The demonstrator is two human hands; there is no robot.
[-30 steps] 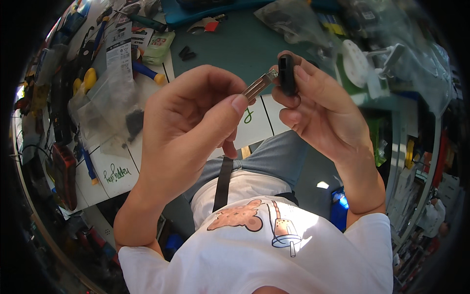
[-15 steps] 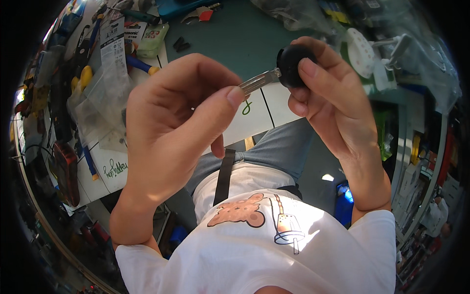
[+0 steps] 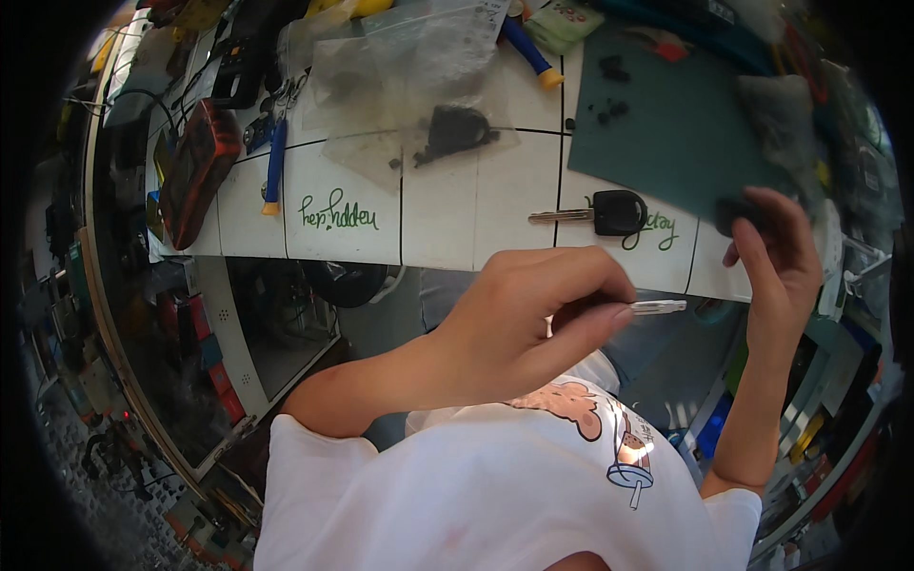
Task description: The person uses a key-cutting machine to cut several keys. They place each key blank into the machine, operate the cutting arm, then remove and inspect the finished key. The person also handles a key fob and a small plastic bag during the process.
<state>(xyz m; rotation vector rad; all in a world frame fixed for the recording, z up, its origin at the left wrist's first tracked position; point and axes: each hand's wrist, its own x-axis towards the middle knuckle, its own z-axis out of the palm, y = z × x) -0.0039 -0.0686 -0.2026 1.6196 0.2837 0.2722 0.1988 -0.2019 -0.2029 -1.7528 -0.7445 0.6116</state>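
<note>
Above the table's front edge, my left hand [image 3: 552, 319] pinches a bare metal key blade [image 3: 659, 307] between thumb and fingertips. Its free end points to the right. My right hand [image 3: 781, 249], over the table's right side, grips a dark key head [image 3: 731, 215], which is partly hidden by the fingers and a little blurred. Blade and head are apart. Beyond my left hand, a complete key with a black head [image 3: 619, 212] lies flat on the white tabletop, its blade toward the left. Neither hand touches it.
A green mat [image 3: 657, 133] bears several small black bits [image 3: 609, 112]. Left of it, clear plastic bags [image 3: 381, 105] hold dark parts. A blue-and-yellow screwdriver [image 3: 274, 169] and an orange-and-black meter [image 3: 200, 173] lie further left on the white tabletop [image 3: 438, 228].
The key blade and black head, touching before, are now separated, one in each hand. My view has swung left, bringing the complete key on the table into sight.
</note>
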